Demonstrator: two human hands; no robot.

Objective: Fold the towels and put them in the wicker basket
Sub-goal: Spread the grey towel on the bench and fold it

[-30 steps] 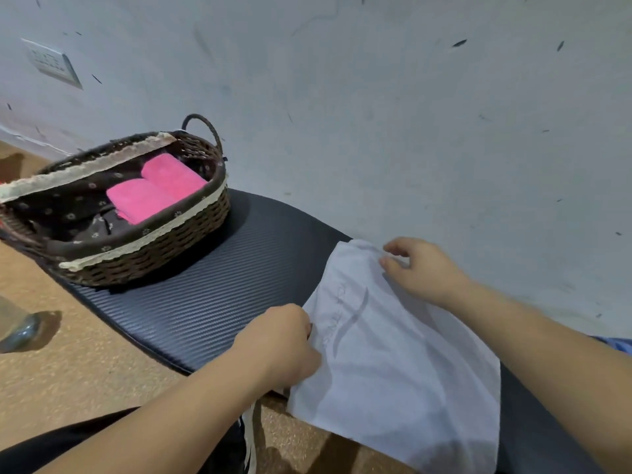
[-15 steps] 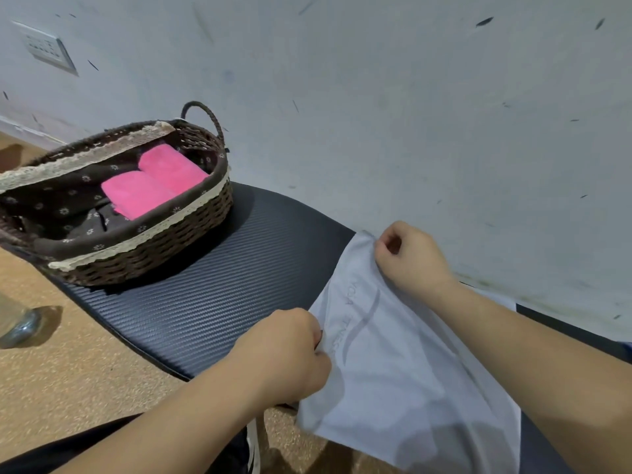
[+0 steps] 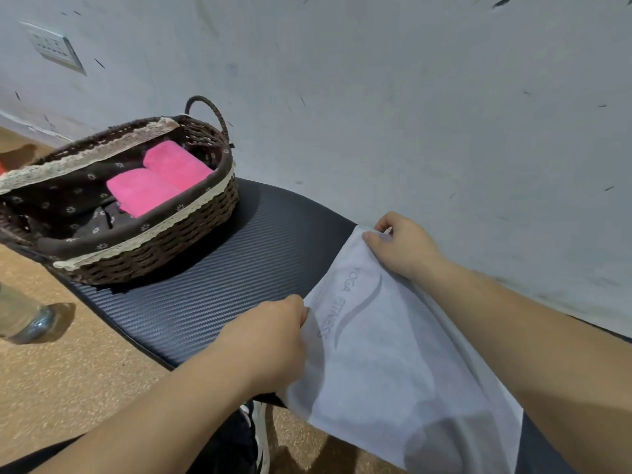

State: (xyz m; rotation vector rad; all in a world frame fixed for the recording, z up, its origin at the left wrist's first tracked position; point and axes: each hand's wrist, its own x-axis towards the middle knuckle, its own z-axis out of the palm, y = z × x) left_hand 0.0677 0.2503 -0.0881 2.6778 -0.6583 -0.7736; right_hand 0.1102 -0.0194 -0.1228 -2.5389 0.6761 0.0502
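A white towel point(image 3: 393, 364) with grey lettering is stretched between my hands over the dark mat point(image 3: 219, 278). My left hand point(image 3: 270, 340) pinches its near left corner. My right hand point(image 3: 403, 246) grips the far corner close to the wall. The towel's lower part hangs past the mat's front edge. At the left on the mat stands the wicker basket point(image 3: 154, 254), lined with dark flowered cloth. Two folded pink towels point(image 3: 157, 181) lie inside it.
A pale wall point(image 3: 410, 114) rises right behind the mat, with a socket plate point(image 3: 54, 47) at upper left. A clear bottle point(image 3: 20, 319) stands on the cork-coloured floor point(image 3: 68, 381) at the left. My dark trouser leg and shoe point(image 3: 253, 436) show at the bottom.
Both hands have lifted the towel's left edge off the mat and pulled it taut. The grey lettering now faces up. My right hand moved back toward the wall.
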